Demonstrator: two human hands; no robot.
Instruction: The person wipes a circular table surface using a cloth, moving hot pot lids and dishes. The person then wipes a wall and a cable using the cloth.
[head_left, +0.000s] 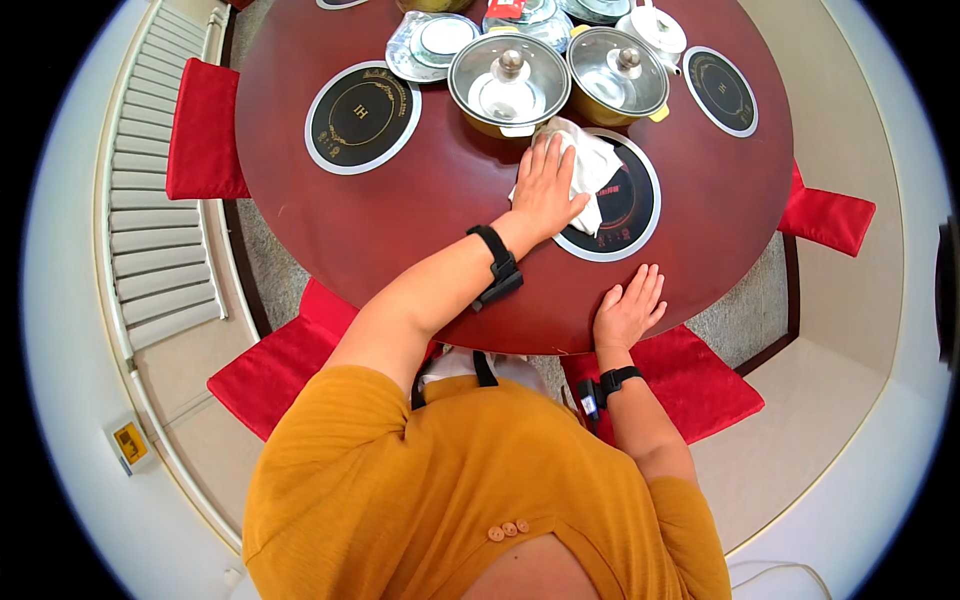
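Pressing a white cloth [588,170] flat under spread left-hand [545,190] fingers on an induction plate [625,215]; right hand [627,310] open, resting on the bench [420,220]. Two lidded steel pots [508,85], contents hidden. Three induction plates counted.

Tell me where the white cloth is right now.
In the head view the white cloth lies under the left hand, on the near round black cooktop set in the red table, just before the two lidded pots.

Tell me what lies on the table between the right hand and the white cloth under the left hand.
In the head view, between the right hand and the white cloth lie bare red table and the near part of the round black cooktop.
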